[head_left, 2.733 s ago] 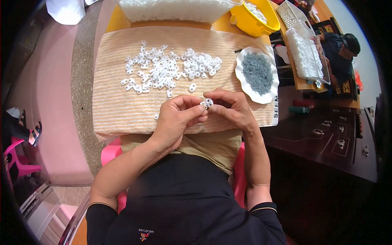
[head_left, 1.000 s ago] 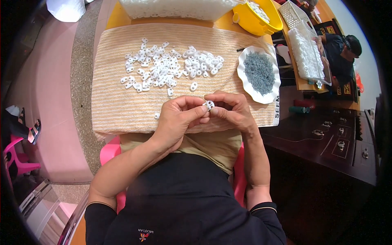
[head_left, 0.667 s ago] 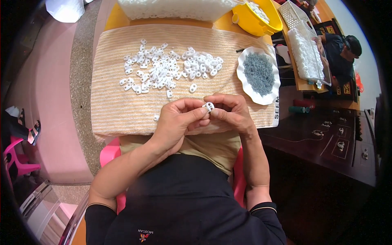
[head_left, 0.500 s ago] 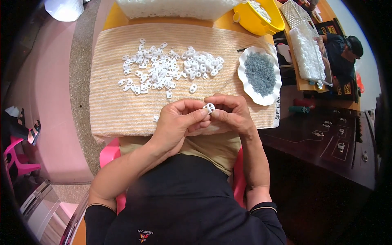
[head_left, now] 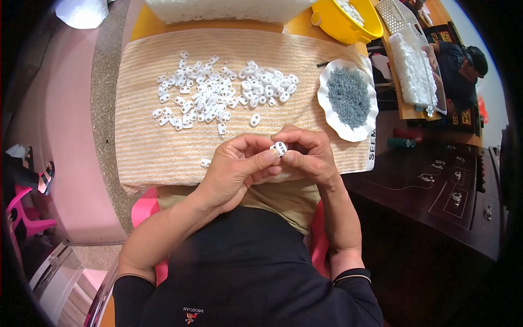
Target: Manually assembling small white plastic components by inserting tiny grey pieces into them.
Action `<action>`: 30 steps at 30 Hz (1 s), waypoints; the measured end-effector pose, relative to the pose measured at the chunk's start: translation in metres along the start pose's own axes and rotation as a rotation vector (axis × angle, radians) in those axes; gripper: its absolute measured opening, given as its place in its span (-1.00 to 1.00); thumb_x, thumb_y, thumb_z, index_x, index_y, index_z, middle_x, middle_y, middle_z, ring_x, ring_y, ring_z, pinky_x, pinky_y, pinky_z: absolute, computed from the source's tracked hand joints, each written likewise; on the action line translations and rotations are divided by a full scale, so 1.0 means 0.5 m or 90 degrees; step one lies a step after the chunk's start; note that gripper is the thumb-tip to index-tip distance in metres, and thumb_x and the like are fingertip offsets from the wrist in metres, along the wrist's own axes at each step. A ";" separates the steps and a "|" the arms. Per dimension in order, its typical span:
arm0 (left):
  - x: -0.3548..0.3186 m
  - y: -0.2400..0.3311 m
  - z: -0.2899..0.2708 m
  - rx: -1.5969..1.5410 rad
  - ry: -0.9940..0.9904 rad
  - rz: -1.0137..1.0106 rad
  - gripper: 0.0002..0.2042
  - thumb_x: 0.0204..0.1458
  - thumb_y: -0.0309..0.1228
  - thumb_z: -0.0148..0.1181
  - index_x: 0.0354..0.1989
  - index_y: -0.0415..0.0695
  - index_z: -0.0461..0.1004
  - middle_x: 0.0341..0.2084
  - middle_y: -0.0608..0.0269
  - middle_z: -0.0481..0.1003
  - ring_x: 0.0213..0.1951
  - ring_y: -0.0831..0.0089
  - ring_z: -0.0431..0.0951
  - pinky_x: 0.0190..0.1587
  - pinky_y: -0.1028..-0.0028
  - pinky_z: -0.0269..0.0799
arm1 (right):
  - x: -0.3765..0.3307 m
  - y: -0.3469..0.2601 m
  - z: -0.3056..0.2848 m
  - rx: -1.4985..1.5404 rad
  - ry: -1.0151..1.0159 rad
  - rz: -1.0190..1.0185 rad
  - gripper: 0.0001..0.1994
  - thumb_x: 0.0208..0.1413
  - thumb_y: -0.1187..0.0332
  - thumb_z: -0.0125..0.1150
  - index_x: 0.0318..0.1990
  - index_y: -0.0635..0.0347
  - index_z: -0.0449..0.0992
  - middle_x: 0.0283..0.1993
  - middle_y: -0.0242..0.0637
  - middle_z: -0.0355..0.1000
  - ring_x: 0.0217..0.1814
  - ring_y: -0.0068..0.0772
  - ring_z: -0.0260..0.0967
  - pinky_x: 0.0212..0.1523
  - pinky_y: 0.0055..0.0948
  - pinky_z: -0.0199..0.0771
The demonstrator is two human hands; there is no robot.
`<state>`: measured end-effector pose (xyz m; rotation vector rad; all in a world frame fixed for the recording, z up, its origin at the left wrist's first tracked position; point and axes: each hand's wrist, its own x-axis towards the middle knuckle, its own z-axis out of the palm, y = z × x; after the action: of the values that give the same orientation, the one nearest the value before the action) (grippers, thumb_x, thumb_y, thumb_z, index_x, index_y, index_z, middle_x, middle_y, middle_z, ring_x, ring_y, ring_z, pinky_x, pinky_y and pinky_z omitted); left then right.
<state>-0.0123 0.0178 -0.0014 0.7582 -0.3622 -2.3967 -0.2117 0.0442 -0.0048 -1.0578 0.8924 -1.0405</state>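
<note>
Both hands meet over the near edge of the striped cloth. My left hand [head_left: 237, 163] pinches a small white two-hole plastic cord lock [head_left: 280, 147] between thumb and fingers. From the other side, my right hand [head_left: 310, 155] grips the same piece with thumb and forefinger. Fingertips cover part of it. Beyond the hands lie a loose pile of white two-hole pieces [head_left: 210, 98] and, to its right, a heap of rounder white oval pieces [head_left: 267, 84]. One oval piece [head_left: 255, 120] lies alone. Another small white piece [head_left: 205, 163] sits beside my left hand.
At the right, a white scalloped plate [head_left: 355, 134] holds many small grey springs [head_left: 348, 98]. A clear bin [head_left: 229, 11] of white pieces and a yellow basin [head_left: 348, 32] stand at the back. Another person [head_left: 460, 68] sits at the far right by a bin [head_left: 417, 71].
The cord lock has turned slightly in my fingers, so its two holes face up more plainly. Both hands keep their hold. The whole view has shifted a little.
</note>
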 end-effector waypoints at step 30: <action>-0.004 -0.001 0.007 0.052 -0.019 0.016 -0.88 0.10 -0.43 0.24 -0.28 -0.18 0.46 -0.29 0.21 0.55 -0.31 0.55 0.56 -0.21 0.55 0.56 | -0.004 -0.069 0.014 -0.140 0.152 0.075 -0.90 0.12 0.48 0.23 -0.27 0.34 0.53 -0.37 -0.36 0.46 -0.34 -0.58 0.44 -0.24 -0.57 0.47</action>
<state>-0.0132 0.0198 0.0023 0.7509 -0.4821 -2.3845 -0.2136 0.0425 0.0304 -1.0620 1.2720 -0.9990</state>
